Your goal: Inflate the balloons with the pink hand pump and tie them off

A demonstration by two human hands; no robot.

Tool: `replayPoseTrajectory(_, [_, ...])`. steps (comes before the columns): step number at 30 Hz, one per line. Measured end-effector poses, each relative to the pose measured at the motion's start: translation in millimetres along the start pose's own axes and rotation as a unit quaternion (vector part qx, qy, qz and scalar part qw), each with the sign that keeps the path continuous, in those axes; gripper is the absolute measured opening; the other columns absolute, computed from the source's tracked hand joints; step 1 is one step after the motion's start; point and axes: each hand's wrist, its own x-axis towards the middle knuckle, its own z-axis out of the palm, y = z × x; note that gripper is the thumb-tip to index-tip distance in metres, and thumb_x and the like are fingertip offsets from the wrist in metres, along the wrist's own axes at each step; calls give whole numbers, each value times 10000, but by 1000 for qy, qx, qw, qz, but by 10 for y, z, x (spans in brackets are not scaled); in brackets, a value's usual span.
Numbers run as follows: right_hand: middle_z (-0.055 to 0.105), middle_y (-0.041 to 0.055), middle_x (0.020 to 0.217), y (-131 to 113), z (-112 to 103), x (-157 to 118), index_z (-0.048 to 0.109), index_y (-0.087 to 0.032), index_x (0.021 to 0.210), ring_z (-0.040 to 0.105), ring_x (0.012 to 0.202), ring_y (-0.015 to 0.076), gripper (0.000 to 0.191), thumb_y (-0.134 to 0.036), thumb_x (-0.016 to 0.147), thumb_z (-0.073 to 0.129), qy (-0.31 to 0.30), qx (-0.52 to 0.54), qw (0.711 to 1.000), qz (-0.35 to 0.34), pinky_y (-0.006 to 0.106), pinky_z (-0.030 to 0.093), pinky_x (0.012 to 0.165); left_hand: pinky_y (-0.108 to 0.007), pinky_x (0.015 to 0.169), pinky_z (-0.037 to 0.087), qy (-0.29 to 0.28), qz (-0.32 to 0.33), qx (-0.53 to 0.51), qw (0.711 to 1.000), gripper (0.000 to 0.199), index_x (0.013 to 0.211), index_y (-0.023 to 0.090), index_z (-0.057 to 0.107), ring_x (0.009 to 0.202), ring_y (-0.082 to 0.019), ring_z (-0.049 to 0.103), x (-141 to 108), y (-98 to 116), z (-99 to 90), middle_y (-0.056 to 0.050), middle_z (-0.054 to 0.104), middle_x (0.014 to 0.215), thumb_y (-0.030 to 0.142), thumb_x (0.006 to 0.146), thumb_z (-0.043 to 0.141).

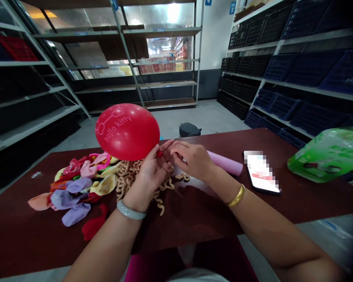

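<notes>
An inflated red balloon [128, 131] with "hello kitty" printed on it rises at the left of my hands. My left hand [153, 168] grips its neck between thumb and fingers, palm turned up. Close beside those fingertips, my right hand [194, 158] is closed with its fingers bent together; whatever they hold is hidden. Beneath the left hand lies a heap of tan curly strips [126, 174]. Several limp balloons [76, 188] in purple, yellow, pink, orange and red are piled to the left of that heap.
A pink cylinder [226, 162] lies behind my right forearm on the dark red table [194, 223]. To its right are a phone [261, 172] with a lit screen and a green-and-white plastic pack [326, 156]. Shelves with dark crates [306, 70] stand beyond.
</notes>
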Motion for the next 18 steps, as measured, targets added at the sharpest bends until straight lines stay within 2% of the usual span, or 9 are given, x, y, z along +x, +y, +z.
replayPoseTrajectory(2, [636,62,1044,9,4,11,617,-187,997,583,940,174,248,-307,947,406,28,15,998,49,279,397,799,-248,578,504,37,29,48,998,263,760,139,634,664,-155,636,5,25,-31,-83,664,726,341,874,510])
replayPoseTrajectory(4, [631,79,1073,24,47,30,637,-179,982,587,961,192,278,-385,928,459,36,52,994,92,301,414,828,-185,393,363,54,21,116,992,293,645,160,556,484,-122,549,-7,-6,-32,-29,572,549,376,842,560])
replayPoseTrajectory(6, [652,78,1041,45,121,44,652,-174,973,610,918,189,310,-431,907,492,-13,172,978,114,305,448,805,-168,330,209,51,9,187,981,292,649,170,555,376,-100,442,-33,-75,-18,4,494,457,407,818,588])
replayPoseTrajectory(7, [668,69,1003,55,160,47,650,-175,993,625,867,180,316,-437,903,498,-52,262,956,123,300,469,772,-171,328,177,40,8,223,974,290,659,170,572,355,-95,411,-51,-112,-10,7,478,435,418,808,597])
replayPoseTrajectory(9, [693,42,916,69,225,40,632,-186,1054,643,732,157,312,-425,898,504,-122,426,886,136,286,504,685,-183,336,172,6,23,284,959,300,634,164,584,344,-88,376,-91,-170,3,2,465,416,417,794,611])
replayPoseTrajectory(11, [704,28,879,67,253,23,620,-201,1085,644,651,154,313,-419,881,528,-156,505,837,143,291,524,631,-198,348,182,-39,36,317,947,327,573,164,561,354,-85,357,-134,-195,18,-3,460,418,399,794,612])
replayPoseTrajectory(13, [708,24,868,48,248,14,635,-217,1046,647,649,165,282,-410,854,558,-149,530,821,150,306,537,616,-215,369,199,-70,53,334,938,361,524,167,535,368,-86,344,-169,-191,42,-5,454,423,372,814,596])
replayPoseTrajectory(15, [708,31,901,23,224,22,639,-224,1012,655,718,184,262,-401,826,587,-106,570,797,170,323,545,629,-235,396,217,-85,71,356,928,412,479,171,505,381,-92,339,-188,-172,74,-6,439,416,353,844,565])
replayPoseTrajectory(18, [697,49,968,13,189,58,638,-211,956,644,868,204,272,-409,770,646,-23,617,762,195,345,540,734,-259,454,256,-66,131,384,912,372,504,172,537,439,-108,368,-195,-144,124,-7,454,457,317,841,593])
